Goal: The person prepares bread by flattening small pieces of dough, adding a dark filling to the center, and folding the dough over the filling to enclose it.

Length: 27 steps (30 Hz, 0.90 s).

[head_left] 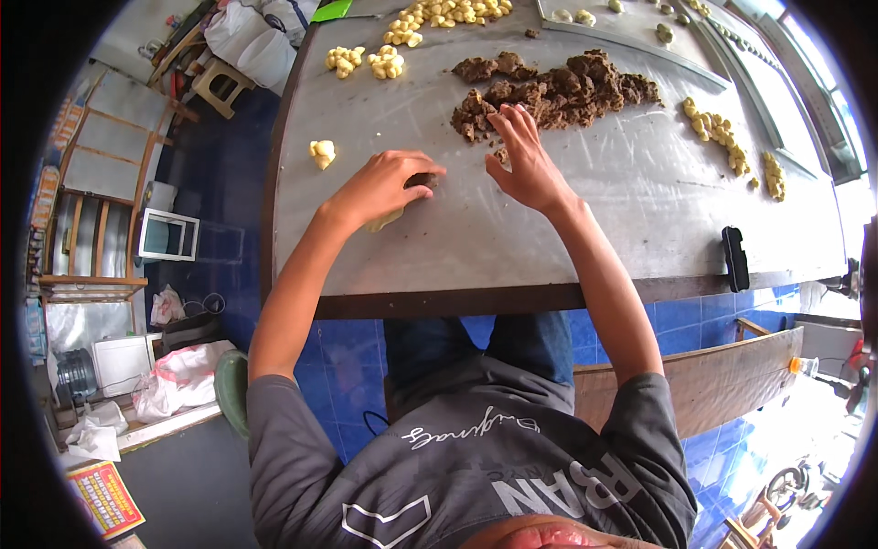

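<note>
My left hand [384, 188] curls over the metal tabletop with a small dark brown lump [421, 180] between its thumb and fingers. Under its palm edge shows a thin, pale yellowish piece [385, 220] that looks like flattened dough; most of it is hidden. My right hand [528, 165] has its fingers apart and points forward, its fingertips at the near edge of a long crumbly brown mound [567, 96]. A few brown crumbs [500, 156] lie by its thumb. Left of my left hand sits a small cluster of pale yellow dough pieces [322, 154].
Many yellow dough pieces [448, 13] are heaped at the far edge, with two clusters [344, 61] nearer. A tray [640, 46] holding round pieces stands at the far right. Yellow pieces [718, 130] line the right side. A black object [734, 259] sits on the front edge.
</note>
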Each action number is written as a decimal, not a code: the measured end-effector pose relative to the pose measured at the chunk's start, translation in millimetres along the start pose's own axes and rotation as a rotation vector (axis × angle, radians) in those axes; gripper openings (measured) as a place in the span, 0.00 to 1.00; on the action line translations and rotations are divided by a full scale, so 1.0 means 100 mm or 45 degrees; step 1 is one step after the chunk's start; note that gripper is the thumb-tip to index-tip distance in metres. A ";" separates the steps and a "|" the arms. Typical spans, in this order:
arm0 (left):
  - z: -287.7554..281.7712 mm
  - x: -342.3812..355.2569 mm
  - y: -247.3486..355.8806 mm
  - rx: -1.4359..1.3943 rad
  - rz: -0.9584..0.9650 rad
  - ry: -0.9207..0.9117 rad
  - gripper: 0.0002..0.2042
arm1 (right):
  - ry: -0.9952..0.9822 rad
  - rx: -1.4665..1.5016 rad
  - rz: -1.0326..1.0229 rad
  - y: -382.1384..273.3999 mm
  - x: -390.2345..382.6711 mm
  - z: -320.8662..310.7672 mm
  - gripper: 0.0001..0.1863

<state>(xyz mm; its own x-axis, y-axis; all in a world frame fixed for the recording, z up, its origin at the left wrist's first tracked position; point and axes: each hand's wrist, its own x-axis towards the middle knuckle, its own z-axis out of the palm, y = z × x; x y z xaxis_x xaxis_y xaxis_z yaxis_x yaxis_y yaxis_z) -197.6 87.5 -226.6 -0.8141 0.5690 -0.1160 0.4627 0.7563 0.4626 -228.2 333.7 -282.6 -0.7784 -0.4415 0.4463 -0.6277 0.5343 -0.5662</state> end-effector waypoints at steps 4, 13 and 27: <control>0.00 -0.03 -0.01 0.071 0.180 0.154 0.17 | 0.005 0.018 -0.031 0.01 0.01 0.02 0.32; -0.40 -0.54 -0.15 -0.235 -0.233 0.374 0.15 | -0.032 0.010 -0.047 -0.03 0.01 0.00 0.31; 0.20 -0.86 -0.08 0.522 -0.060 0.656 0.27 | -0.051 -0.037 -0.058 -0.06 -0.01 0.02 0.30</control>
<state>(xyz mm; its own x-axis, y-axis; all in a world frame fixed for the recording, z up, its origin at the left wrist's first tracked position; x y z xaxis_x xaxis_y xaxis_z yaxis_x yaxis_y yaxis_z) -124.8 38.6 -237.8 -0.8534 0.3818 0.3547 0.4356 0.8963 0.0831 -223.5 329.3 -281.0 -0.7484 -0.4941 0.4424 -0.6628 0.5334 -0.5255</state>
